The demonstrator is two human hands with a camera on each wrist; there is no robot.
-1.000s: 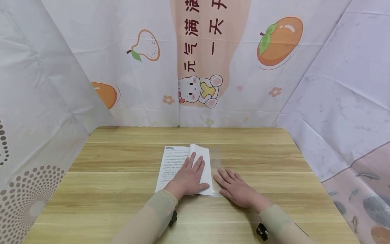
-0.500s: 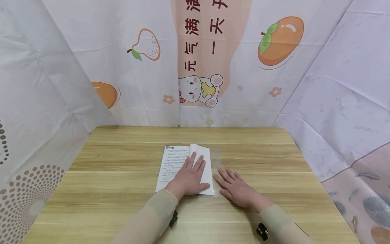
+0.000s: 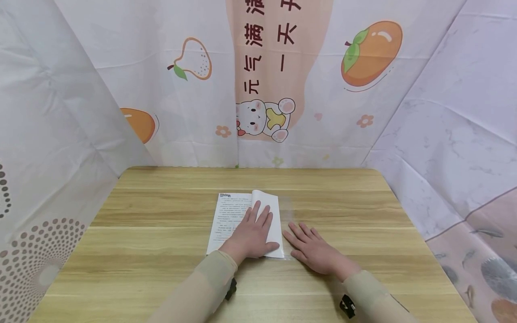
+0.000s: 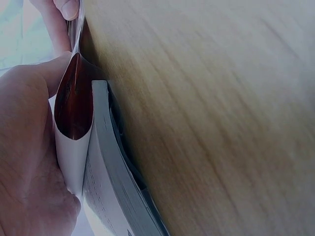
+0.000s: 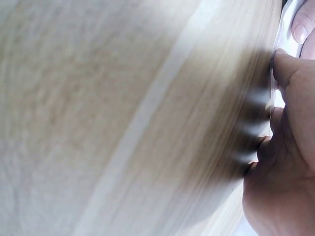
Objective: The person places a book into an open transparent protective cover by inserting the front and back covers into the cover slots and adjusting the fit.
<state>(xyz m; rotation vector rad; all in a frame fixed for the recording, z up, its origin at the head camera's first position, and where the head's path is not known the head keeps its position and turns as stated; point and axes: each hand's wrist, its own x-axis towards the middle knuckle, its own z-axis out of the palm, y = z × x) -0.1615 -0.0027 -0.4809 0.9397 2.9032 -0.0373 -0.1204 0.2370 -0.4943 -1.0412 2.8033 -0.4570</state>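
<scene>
Left grip [image 3: 250, 236], spread flat, is pressing the folded page [image 3: 275, 228]; right grip [image 3: 313, 252], flat alongside, is holding nothing. Page's bulging under left grip; press evenly.

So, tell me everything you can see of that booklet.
The booklet looks like paper, thick with pages, lying on the wooden table. Small dark print covers the exposed page, under a darker heading at top left. A white flap curls over its right part, reddish-brown inside; the left hand rests there, fingers straight. Clear film sticks out at right.
</scene>
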